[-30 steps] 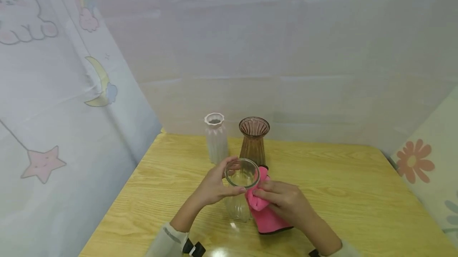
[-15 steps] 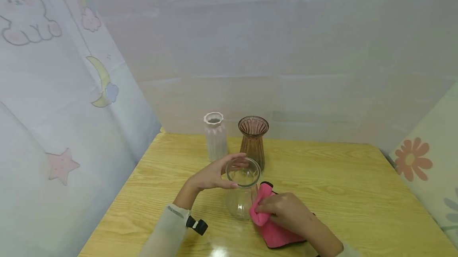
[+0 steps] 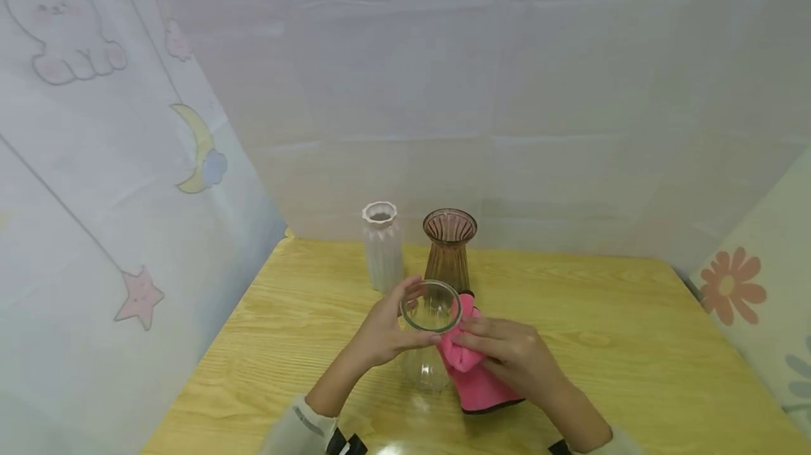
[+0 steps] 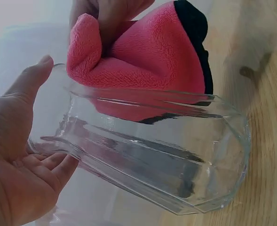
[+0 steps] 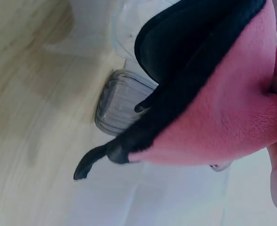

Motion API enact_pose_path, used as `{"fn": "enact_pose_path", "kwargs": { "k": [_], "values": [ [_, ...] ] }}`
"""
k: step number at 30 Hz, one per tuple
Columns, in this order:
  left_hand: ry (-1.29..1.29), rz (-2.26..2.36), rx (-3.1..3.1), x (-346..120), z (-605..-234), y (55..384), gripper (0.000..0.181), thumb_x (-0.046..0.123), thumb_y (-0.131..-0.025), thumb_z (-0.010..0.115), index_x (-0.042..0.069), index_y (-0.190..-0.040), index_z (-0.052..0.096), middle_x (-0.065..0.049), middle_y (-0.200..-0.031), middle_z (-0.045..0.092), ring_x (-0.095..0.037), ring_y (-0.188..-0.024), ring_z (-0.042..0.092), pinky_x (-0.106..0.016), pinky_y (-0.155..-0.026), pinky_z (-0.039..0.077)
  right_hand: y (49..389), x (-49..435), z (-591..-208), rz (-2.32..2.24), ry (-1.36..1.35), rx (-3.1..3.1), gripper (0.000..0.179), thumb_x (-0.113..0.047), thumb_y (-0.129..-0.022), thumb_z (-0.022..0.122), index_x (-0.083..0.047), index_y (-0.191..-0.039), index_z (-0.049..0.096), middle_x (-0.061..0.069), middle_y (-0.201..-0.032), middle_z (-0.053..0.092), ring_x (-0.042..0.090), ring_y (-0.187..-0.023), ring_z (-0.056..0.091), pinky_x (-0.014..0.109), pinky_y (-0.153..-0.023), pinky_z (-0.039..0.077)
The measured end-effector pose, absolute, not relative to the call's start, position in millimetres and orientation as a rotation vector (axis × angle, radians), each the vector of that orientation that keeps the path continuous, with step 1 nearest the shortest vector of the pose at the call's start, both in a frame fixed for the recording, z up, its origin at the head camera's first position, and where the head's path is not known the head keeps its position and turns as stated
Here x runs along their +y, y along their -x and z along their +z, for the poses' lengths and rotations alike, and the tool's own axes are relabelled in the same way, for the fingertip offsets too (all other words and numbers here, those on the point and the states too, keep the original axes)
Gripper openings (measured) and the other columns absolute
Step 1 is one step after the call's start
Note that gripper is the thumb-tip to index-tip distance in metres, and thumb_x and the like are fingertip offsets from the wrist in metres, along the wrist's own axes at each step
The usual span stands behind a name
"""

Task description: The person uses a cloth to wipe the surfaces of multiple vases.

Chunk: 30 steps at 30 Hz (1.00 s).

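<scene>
A clear glass vase (image 3: 426, 372) stands upright on the wooden table, its sides faceted in the left wrist view. My left hand (image 3: 382, 333) grips it around the neck, thumb on the near side and fingers on the far side. In my right hand (image 3: 516, 362) is a pink plush cloth (image 4: 143, 54) with black edging, bunched between thumb and fingers. The cloth lies against the vase's right side, from just under the rim downward. Its loose lower part hangs toward the table, and the right wrist view shows its black border (image 5: 190, 94) close up.
Behind the clear vase stand a ribbed brown glass vase (image 3: 448, 258) and a white vase (image 3: 384, 254) with a scalloped rim. A pale curtain (image 3: 405, 89) rises behind the table (image 3: 602, 335), with printed drapes at both sides.
Half a second ago the right hand and cloth were lower beside the vase; now they are back up near its rim. The left hand keeps its hold, its thumb now farther along the neck.
</scene>
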<state>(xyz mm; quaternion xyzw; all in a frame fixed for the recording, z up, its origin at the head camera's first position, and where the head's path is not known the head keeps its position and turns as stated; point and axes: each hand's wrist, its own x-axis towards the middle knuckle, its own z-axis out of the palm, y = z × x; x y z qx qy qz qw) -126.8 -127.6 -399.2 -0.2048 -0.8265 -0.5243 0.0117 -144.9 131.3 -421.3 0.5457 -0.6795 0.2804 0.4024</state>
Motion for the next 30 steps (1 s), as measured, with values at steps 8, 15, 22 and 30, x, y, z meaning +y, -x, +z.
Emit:
{"fn": "enact_pose_path", "kwargs": {
  "k": [8, 15, 22, 30],
  "values": [
    [0.713, -1.686, -2.587, -129.5, -399.8, 131.1, 0.092, 0.029, -0.083, 0.086, 0.005, -0.154, 0.033, -0.012, -0.148, 0.053, -0.026, -0.138, 0.05, -0.039, -0.113, 0.042, 143.5, 124.3, -432.9, 0.705, -1.361, -1.709, 0.03, -0.023, -0.107, 0.053, -0.016, -0.102, 0.081, 0.005, -0.098, 0.078, 0.02, -0.085, 0.076, 0.032, -0.077, 0.061],
    [0.99, -1.769, -2.571, -142.8, -398.3, 148.3, 0.087, 0.017, -0.086, 0.082, 0.0, -0.155, 0.03, -0.016, -0.148, 0.051, -0.036, -0.138, 0.048, -0.042, -0.115, 0.04, 139.4, 127.7, -445.0, 0.705, -1.442, -1.837, 0.017, -0.016, -0.1, 0.065, -0.019, -0.1, 0.081, -0.001, -0.098, 0.078, 0.012, -0.089, 0.074, 0.028, -0.078, 0.061],
    [1.249, -1.897, -2.514, -151.9, -398.8, 165.1, 0.092, 0.025, -0.089, 0.08, 0.003, -0.158, 0.024, -0.018, -0.156, 0.041, -0.038, -0.145, 0.038, -0.046, -0.12, 0.032, 134.6, 133.6, -452.7, 0.62, -1.52, -2.014, 0.037, -0.003, -0.065, 0.089, -0.023, -0.095, 0.081, -0.01, -0.094, 0.076, 0.004, -0.089, 0.071, 0.018, -0.078, 0.057],
    [0.929, -1.69, -2.547, -149.8, -400.2, 146.7, 0.107, 0.042, -0.082, 0.085, 0.015, -0.162, 0.019, -0.003, -0.166, 0.026, -0.022, -0.153, 0.024, -0.046, -0.123, 0.022, 133.4, 143.4, -431.5, 0.738, -1.421, -1.957, 0.011, -0.017, -0.096, 0.072, -0.02, -0.102, 0.081, -0.003, -0.1, 0.077, 0.013, -0.091, 0.074, 0.024, -0.082, 0.059]
  ]
}}
